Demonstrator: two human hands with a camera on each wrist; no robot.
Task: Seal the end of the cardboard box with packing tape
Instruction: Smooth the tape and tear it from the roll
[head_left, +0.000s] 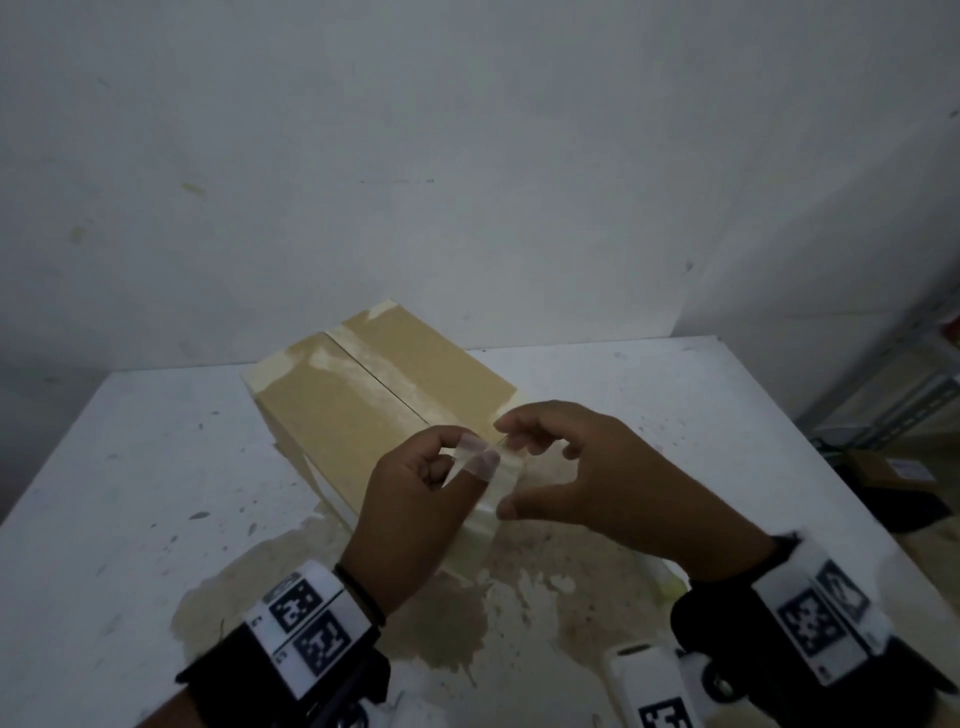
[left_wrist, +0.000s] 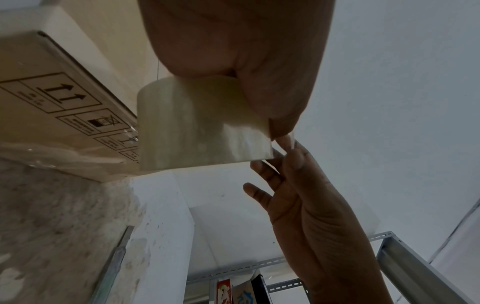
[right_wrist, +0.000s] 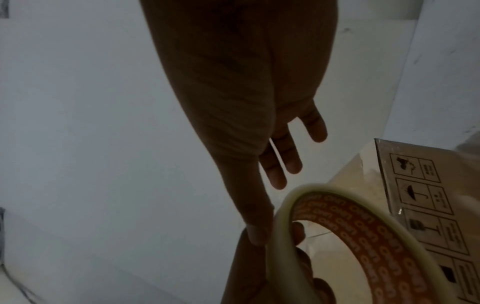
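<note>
Currently, roll: the packing tape roll (left_wrist: 197, 127) sits in the left hand (head_left: 415, 499), fingers curled through its core, thumb on the outer face.
Right hand: the right hand (head_left: 597, 483) pinches the free tape end (head_left: 485, 457) between thumb and forefinger, other fingers spread loose.
Box: the cardboard box (head_left: 374, 395) lies on the table (head_left: 130, 467) just beyond the fingertips, its centre seam running away from them, apparently not yet taped over.
Risk: the short clear end could fold back onto a fingertip or re-stick to the roll if the pinch slips.
Risk: pulled off-line, the strip would likely land crooked beside the seam, or wrinkle.
</note>
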